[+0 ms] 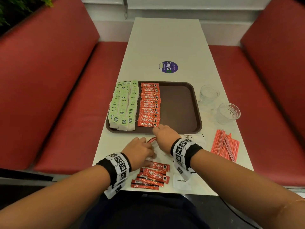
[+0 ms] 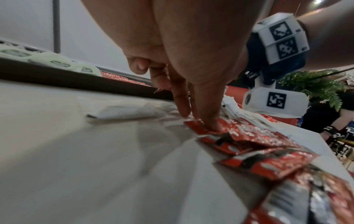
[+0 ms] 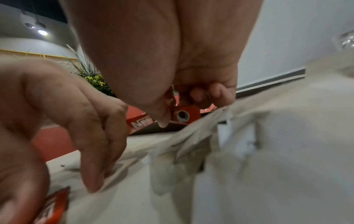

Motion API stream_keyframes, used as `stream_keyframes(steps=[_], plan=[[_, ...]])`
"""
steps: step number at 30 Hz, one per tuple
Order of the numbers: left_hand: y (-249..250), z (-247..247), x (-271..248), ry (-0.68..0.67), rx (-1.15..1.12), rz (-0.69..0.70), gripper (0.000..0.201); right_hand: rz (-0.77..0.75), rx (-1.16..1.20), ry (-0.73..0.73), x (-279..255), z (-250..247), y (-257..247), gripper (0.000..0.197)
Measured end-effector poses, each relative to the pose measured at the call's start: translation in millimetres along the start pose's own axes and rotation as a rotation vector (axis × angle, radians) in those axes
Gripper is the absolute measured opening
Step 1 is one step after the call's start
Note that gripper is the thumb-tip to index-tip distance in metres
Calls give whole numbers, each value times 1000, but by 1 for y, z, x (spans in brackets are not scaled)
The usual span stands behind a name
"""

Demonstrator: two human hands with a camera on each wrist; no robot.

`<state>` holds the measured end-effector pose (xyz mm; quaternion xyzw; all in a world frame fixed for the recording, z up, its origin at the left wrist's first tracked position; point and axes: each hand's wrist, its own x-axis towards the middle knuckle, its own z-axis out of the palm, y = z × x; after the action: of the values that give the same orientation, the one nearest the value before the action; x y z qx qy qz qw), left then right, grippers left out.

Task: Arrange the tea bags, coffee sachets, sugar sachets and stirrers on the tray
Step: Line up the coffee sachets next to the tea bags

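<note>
A brown tray point(image 1: 179, 106) holds columns of green-tagged tea bags point(image 1: 123, 104) and a column of red coffee sachets point(image 1: 150, 103); its right half is bare. My right hand point(image 1: 160, 130) reaches over the tray's near rim and pinches the nearest coffee sachet point(image 3: 184, 115) between thumb and fingers. My left hand point(image 1: 142, 151) is on the table in front of the tray, a straight fingertip point(image 2: 210, 122) pressing on one of the loose coffee sachets point(image 1: 153, 177). White sugar sachets point(image 1: 181, 182) lie under and around my right wrist. Red-striped stirrers point(image 1: 225, 146) are piled at the right.
Two glass cups point(image 1: 208, 94) point(image 1: 228, 113) stand right of the tray. A round purple sticker point(image 1: 168, 66) marks the white table beyond it. Red bench seats point(image 1: 66, 113) flank the table on both sides. The far half of the tabletop carries only the sticker.
</note>
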<state>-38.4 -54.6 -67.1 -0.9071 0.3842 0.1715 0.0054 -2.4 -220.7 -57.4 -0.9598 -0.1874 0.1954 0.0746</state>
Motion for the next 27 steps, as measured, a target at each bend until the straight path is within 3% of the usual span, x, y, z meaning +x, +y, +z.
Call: stream_keyframes(steps=[6, 9, 14, 19, 27], plan=[[-9, -15, 5, -46, 13, -79, 26, 66, -11, 55, -6, -12, 3, 38], [-19, -20, 5, 5, -10, -112, 17, 80, -13, 113, -10, -18, 5, 39], [-31, -41, 4, 160, -125, -177, 11, 6, 261, 73, -15, -22, 7, 27], [-44, -51, 7, 238, -213, -242, 10, -101, 201, 167, -11, -19, 11, 22], [-62, -57, 20, 281, -290, -376, 9, -15, 308, 210, 2, -23, 14, 23]])
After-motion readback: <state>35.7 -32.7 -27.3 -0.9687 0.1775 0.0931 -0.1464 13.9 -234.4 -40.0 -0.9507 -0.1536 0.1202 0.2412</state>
